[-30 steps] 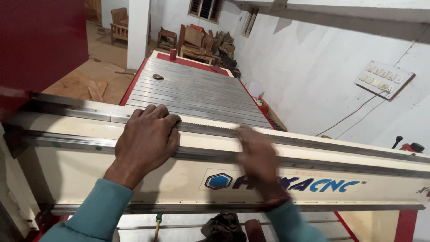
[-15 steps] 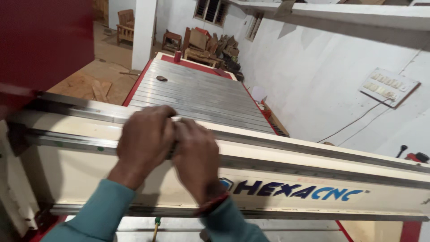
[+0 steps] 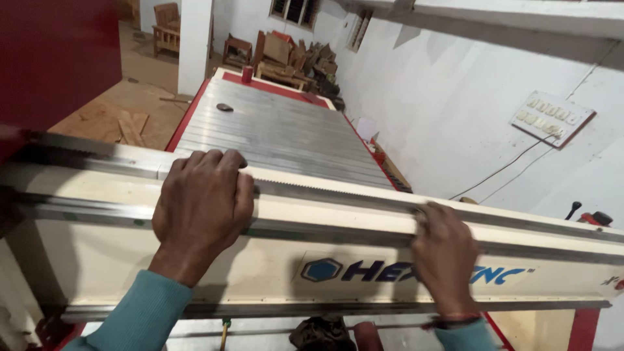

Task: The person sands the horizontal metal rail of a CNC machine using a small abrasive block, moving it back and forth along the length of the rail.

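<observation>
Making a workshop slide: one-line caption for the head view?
Left hand and right hand rest on a cream machine gantry beam above its ribbed metal bed.

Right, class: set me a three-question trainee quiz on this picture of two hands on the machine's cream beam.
1. True or false: the left hand rests flat on the cream beam, fingers curled over the toothed rail.
2. Which hand is nearer the wall switchboard? A left, B right.
3. Fill in: beyond the beam lies a grey slatted ____.

Key: 1 true; 2 B, the right hand; 3 bed.
</observation>
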